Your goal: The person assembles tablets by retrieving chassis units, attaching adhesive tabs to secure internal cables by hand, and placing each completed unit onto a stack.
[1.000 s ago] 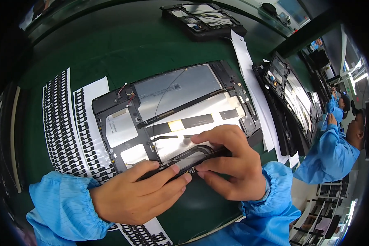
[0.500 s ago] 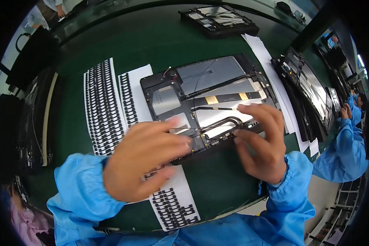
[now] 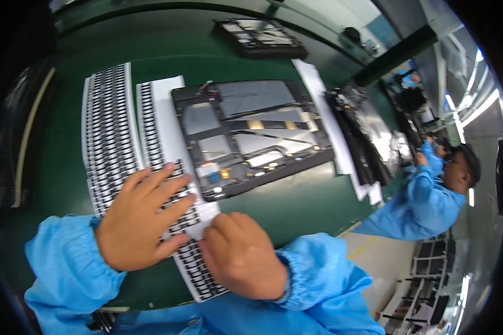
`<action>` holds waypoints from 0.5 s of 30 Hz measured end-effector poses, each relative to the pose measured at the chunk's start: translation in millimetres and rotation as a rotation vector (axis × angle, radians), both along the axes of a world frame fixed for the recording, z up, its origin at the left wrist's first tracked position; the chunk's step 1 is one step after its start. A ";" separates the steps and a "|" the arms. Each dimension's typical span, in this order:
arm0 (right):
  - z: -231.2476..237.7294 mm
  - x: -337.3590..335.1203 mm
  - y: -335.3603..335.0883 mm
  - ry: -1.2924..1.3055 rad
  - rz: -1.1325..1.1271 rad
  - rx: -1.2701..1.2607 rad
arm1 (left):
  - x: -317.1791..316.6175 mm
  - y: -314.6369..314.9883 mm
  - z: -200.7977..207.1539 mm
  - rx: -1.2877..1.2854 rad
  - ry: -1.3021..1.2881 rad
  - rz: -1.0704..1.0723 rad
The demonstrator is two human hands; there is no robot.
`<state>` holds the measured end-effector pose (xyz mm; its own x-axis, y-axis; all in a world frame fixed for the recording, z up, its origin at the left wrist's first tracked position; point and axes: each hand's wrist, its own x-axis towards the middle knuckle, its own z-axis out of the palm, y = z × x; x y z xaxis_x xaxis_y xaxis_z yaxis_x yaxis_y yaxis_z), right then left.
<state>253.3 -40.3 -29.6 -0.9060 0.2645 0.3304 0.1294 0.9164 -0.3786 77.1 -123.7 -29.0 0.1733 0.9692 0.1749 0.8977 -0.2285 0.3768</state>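
My left hand [image 3: 144, 219] lies open with spread fingers on a white backing sheet [image 3: 198, 273] bearing rows of small black pieces. Curled closed, my right hand [image 3: 241, 255] is at the right edge of that same sheet, beside my left thumb. Its fingertips are turned under, so whatever they pinch is hidden. Just beyond my hands lies an opened flat electronic device [image 3: 262, 137], with a black frame, grey and silver panels and thin cables. Motion blurs its small parts.
Another sheet of black pieces [image 3: 110, 111] lies at the left. White paper [image 3: 341, 148] and a stack of black device frames [image 3: 359, 137] are at the right. A similar device [image 3: 260, 38] stands at the back. A person in blue sleeves [image 3: 425, 198] is at the right.
Both hands have left the device and come down to the sheet of black pieces. The left hand now lies flat; the right has moved left and closed. The view has shifted.
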 end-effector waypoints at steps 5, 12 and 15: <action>-4.0 -2.8 -1.4 0.099 0.076 0.015 | -0.7 -1.4 -1.1 0.026 0.061 0.004; 13.0 36.4 62.6 0.266 -0.029 -0.247 | 1.8 11.4 -9.0 -0.004 0.010 -0.052; 27.8 70.9 125.8 0.323 -0.206 -0.420 | 9.0 8.3 24.4 0.008 0.076 -0.052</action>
<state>324.2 85.4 -1.8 -0.6924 0.5936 0.4102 0.1066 0.6464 -0.7555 86.1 -115.4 -4.6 0.2365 0.9571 0.1674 0.9103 -0.2785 0.3064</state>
